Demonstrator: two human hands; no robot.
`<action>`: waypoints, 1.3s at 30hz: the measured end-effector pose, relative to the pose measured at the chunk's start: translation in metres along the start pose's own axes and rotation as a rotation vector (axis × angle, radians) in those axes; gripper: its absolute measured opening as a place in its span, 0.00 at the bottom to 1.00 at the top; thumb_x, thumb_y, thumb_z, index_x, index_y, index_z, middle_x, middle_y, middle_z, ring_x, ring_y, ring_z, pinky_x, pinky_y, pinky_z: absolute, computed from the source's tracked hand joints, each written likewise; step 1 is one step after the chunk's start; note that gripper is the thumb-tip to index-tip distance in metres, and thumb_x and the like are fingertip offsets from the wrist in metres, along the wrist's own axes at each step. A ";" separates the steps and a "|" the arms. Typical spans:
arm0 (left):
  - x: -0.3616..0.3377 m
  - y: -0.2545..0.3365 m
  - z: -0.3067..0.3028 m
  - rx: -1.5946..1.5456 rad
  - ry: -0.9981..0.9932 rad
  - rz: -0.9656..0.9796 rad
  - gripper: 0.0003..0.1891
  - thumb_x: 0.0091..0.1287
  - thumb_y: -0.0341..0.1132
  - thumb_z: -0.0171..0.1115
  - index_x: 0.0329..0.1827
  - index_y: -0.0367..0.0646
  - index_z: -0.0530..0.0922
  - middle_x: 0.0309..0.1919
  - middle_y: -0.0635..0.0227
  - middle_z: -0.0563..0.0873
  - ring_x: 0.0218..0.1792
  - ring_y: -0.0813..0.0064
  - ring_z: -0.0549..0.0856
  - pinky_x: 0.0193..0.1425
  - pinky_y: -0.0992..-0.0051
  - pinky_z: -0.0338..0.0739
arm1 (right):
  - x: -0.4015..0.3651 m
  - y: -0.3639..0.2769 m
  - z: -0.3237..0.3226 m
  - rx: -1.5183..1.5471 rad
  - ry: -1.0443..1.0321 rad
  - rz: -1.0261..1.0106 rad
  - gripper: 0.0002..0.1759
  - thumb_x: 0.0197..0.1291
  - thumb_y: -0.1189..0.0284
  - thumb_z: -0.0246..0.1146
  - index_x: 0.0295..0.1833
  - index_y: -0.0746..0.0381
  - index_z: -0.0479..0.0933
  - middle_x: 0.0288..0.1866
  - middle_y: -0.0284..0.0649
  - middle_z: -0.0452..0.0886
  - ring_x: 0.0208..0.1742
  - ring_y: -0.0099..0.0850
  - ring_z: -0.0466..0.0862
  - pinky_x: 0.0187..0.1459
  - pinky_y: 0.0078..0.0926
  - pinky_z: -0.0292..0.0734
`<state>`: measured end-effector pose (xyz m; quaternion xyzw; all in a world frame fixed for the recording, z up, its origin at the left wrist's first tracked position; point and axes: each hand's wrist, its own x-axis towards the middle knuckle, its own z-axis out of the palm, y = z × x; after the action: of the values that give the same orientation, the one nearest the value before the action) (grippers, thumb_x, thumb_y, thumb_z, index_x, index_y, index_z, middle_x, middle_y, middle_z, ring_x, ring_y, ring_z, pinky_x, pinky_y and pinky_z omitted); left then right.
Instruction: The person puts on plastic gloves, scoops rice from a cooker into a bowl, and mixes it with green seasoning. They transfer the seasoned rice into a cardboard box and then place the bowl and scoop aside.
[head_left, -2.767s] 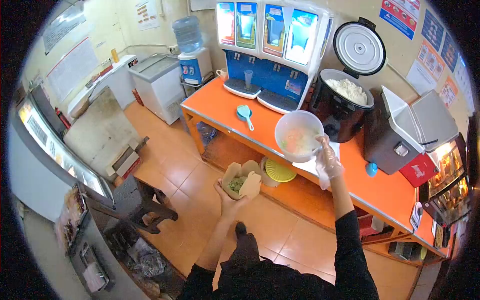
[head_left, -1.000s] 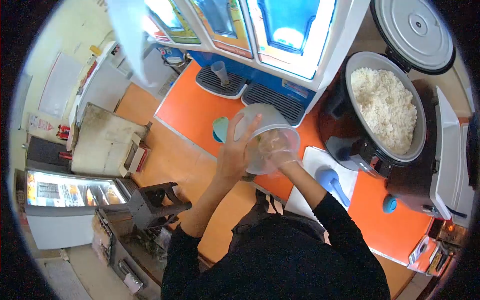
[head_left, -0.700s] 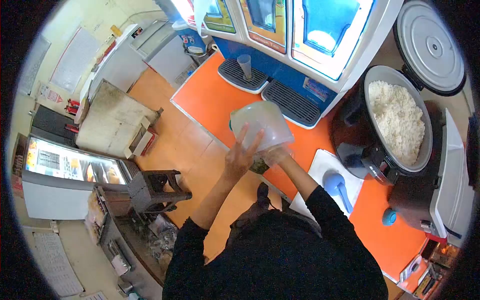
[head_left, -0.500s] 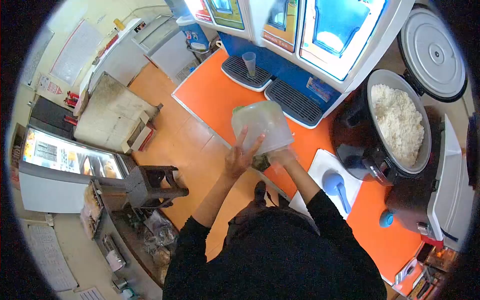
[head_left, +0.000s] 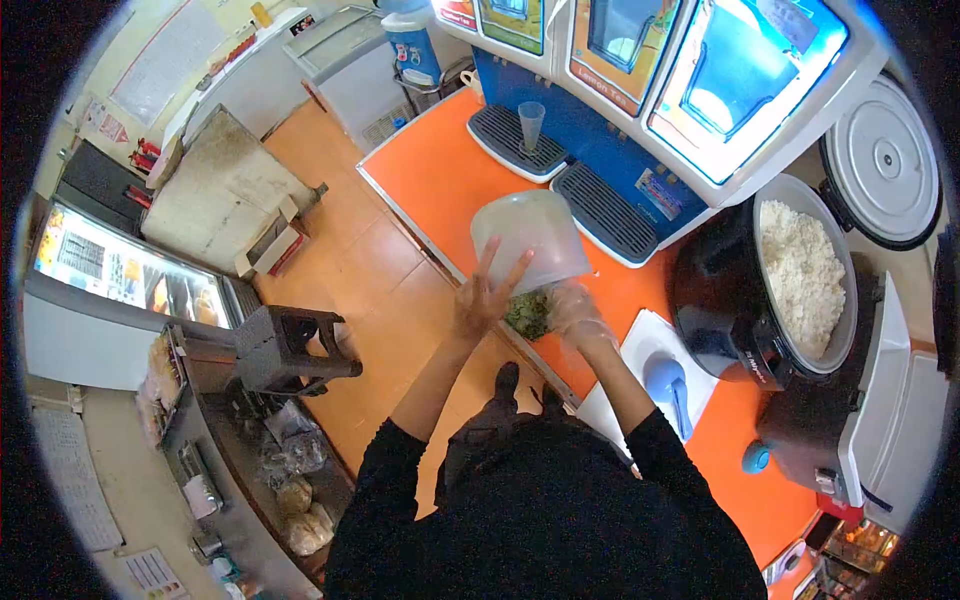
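My left hand point(head_left: 483, 303) holds a translucent plastic container point(head_left: 532, 238), two fingers spread along its side. The container is tilted over the edge of the orange counter, its rounded base away from me. Just under its near rim shows a heap of chopped green leaves point(head_left: 527, 315). Beside the leaves is my right hand point(head_left: 580, 318), in a clear plastic glove, near the container's rim; its fingers are blurred under the plastic.
A blue scoop point(head_left: 668, 385) lies on white paper point(head_left: 708, 387) at the right. Behind it stands a black rice cooker point(head_left: 705, 290) full of white rice point(head_left: 803, 275). Drink dispensers point(head_left: 640, 200) line the counter's back, with a plastic cup point(head_left: 531, 122) on a drip tray point(head_left: 490, 130).
My right hand has drawn down and away from the container, and more of the green leaves shows. My left hand still holds the container. The whole view has shifted a little.
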<state>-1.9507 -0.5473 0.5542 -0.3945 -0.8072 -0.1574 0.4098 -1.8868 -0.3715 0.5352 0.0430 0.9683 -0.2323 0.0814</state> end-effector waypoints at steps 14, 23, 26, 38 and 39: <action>0.005 -0.060 -0.045 -0.173 0.313 -0.702 0.35 0.57 0.14 0.45 0.71 0.46 0.72 0.65 0.47 0.67 0.67 0.51 0.66 0.65 0.59 0.71 | 0.047 -0.013 0.040 -0.273 -0.321 0.183 0.12 0.42 0.76 0.70 0.37 0.65 0.84 0.39 0.53 0.85 0.45 0.46 0.86 0.44 0.38 0.84; -0.032 -0.072 -0.045 -0.159 0.303 -0.899 0.34 0.60 0.14 0.44 0.71 0.48 0.72 0.63 0.49 0.68 0.67 0.53 0.67 0.67 0.59 0.70 | 0.024 -0.022 -0.014 -0.135 -0.318 -0.003 0.16 0.50 0.77 0.63 0.46 0.68 0.81 0.46 0.55 0.84 0.49 0.49 0.85 0.50 0.43 0.82; -0.036 -0.069 -0.043 -0.141 0.292 -0.909 0.35 0.59 0.13 0.44 0.71 0.48 0.71 0.62 0.50 0.68 0.67 0.53 0.67 0.68 0.60 0.70 | 0.037 -0.022 -0.013 -0.102 -0.339 0.001 0.21 0.50 0.75 0.63 0.53 0.64 0.78 0.49 0.54 0.83 0.52 0.48 0.84 0.53 0.43 0.80; -0.045 -0.067 -0.039 -0.155 0.267 -0.900 0.36 0.58 0.11 0.44 0.71 0.50 0.71 0.61 0.51 0.68 0.65 0.54 0.69 0.67 0.61 0.71 | 0.056 -0.009 0.006 -0.258 -0.481 0.152 0.20 0.50 0.67 0.69 0.50 0.62 0.82 0.52 0.52 0.83 0.53 0.48 0.83 0.55 0.41 0.80; -0.049 -0.067 -0.039 -0.159 0.261 -0.901 0.36 0.58 0.11 0.44 0.71 0.50 0.71 0.61 0.51 0.68 0.65 0.54 0.69 0.67 0.61 0.71 | 0.054 0.001 0.007 -0.162 -0.437 0.138 0.23 0.49 0.67 0.70 0.53 0.60 0.81 0.53 0.51 0.83 0.54 0.47 0.83 0.57 0.41 0.79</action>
<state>-1.9641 -0.6377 0.5442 -0.0124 -0.8251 -0.4292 0.3672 -1.9393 -0.3716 0.5193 0.0513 0.9379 -0.1516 0.3079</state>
